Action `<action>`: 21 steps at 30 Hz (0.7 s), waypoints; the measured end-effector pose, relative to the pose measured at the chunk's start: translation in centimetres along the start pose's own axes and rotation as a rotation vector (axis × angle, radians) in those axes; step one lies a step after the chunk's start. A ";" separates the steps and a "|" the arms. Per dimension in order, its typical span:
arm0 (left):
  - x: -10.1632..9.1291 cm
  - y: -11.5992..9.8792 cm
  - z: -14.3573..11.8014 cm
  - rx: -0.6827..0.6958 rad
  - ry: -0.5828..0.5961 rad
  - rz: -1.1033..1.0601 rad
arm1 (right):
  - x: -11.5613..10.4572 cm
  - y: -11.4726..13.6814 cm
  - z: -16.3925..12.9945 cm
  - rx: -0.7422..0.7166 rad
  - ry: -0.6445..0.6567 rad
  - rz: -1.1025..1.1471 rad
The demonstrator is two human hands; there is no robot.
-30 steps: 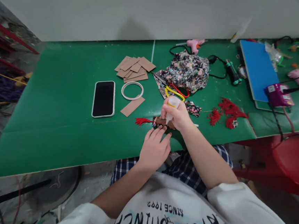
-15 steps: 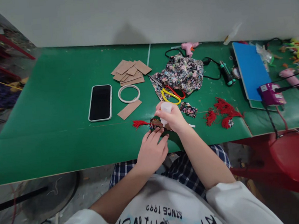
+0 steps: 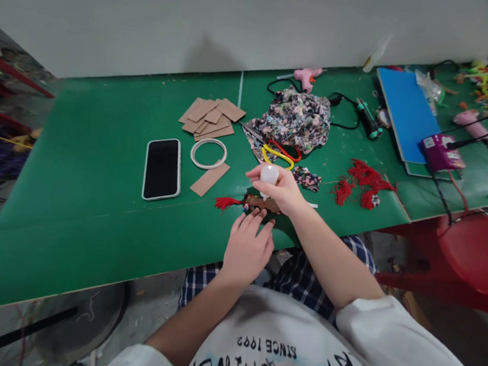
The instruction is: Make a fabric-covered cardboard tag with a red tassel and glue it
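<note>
In the head view my right hand (image 3: 286,193) is closed around a small white squeeze bottle (image 3: 270,174), its tip pointing down at a brown strip (image 3: 269,204). Patterned fabric edges this strip, and a red tassel (image 3: 227,202) sticks out at its left end. My left hand (image 3: 247,245) lies with fingers spread, the fingertips touching the strip's near edge. Part of the strip is hidden under my right hand. Just beyond are yellow-and-red scissors (image 3: 280,156) on a bunched floral cloth (image 3: 300,118), and a small floral fabric piece (image 3: 307,178).
Left of my hands lie a phone (image 3: 161,169), a white tape ring (image 3: 208,153), and cardboard pieces (image 3: 210,116). To the right are red tassels (image 3: 367,178), a cutter knife (image 3: 369,118), a blue board (image 3: 408,111), a purple box (image 3: 442,152) with cables, and pink glue guns (image 3: 305,78).
The bottle in my right hand has tilted and shifted slightly, uncovering more of the brown strip. My left hand stays in place. The whole view has moved a little.
</note>
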State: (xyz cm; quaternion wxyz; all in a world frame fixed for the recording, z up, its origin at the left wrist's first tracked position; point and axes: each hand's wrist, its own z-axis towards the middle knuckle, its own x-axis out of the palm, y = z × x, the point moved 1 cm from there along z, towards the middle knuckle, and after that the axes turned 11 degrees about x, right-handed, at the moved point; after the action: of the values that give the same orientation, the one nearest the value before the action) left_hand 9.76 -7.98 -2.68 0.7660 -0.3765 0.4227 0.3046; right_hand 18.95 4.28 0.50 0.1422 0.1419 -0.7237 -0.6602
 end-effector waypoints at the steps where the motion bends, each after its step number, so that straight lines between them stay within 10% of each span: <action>1: 0.0 0.0 0.0 -0.001 0.001 -0.001 | 0.1 0.0 0.0 0.003 -0.012 -0.009; 15: 0.1 -0.1 0.0 -0.013 -0.004 -0.023 | 0.1 0.1 -0.2 0.021 -0.058 -0.025; 21: -2.8 -0.4 0.3 0.039 -0.322 -0.172 | -0.5 -0.2 0.1 -0.025 -0.283 -0.019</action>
State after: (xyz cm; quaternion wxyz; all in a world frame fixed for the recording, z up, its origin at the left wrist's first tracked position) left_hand 8.91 -8.41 0.03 0.8543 -0.3427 0.2666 0.2858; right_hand 19.36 4.58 0.30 0.0345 0.0525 -0.7269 -0.6839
